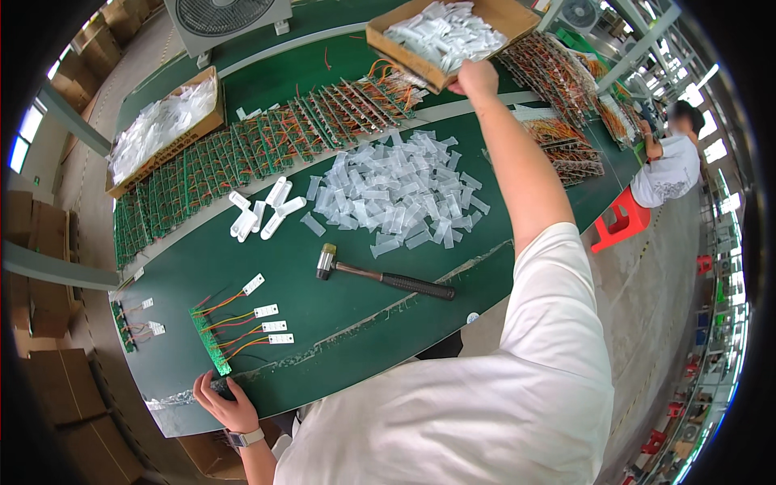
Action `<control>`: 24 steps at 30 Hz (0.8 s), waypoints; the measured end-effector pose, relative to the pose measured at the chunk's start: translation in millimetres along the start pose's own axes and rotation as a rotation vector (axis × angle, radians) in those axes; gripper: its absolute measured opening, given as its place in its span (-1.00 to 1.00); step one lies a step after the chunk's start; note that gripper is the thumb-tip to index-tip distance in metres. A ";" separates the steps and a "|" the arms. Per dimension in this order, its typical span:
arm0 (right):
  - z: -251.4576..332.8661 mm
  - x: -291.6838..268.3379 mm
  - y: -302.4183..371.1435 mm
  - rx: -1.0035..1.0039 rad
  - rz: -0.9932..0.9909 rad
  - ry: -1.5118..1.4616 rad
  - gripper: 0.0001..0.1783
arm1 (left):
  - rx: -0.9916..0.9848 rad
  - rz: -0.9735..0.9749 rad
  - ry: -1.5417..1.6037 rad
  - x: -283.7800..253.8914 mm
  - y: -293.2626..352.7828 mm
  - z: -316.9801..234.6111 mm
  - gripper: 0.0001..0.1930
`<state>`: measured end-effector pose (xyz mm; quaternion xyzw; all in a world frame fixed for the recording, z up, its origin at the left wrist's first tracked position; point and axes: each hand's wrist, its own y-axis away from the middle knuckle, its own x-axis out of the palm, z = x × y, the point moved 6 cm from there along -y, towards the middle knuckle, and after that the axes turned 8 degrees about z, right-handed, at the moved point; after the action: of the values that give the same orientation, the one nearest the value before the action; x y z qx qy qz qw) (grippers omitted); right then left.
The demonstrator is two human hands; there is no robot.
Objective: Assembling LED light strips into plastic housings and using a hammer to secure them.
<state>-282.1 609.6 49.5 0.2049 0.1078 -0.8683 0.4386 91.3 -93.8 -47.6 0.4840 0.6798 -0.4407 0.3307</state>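
Observation:
My left hand rests at the near left edge of the green table, fingers apart and holding nothing. Just beyond it lies a green circuit board strip with coloured wires ending in small white tabs. Stretched to the far side, my right hand grips the near rim of a cardboard box; some fingers are hidden. White plastic pieces fill that box. Between my hands are a heap of clear plastic sleeves, several white plastic cases and a black-handled mallet.
Rows of wired circuit boards line the table's back, with more stacks at right. A second box of white pieces stands far left, near a fan. Another person sits on a red stool at right.

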 end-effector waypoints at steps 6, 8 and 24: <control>37.6 -18.3 -8.3 -0.082 -0.056 -0.025 -0.50 | -0.012 -0.011 0.008 -1.4 0.9 1.9 -0.60; 45.1 -22.3 -8.2 -0.085 -0.056 0.012 -0.50 | -0.020 -0.011 0.014 -1.7 1.6 2.7 -0.60; -30.2 -50.4 -78.5 -0.119 0.035 -0.248 -0.64 | 0.644 0.269 0.248 9.3 -226.0 -242.9 -0.72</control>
<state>-310.7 703.3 45.9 0.0716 0.1004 -0.8713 0.4750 -131.8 100.6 102.8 0.6979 0.4717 -0.5226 0.1316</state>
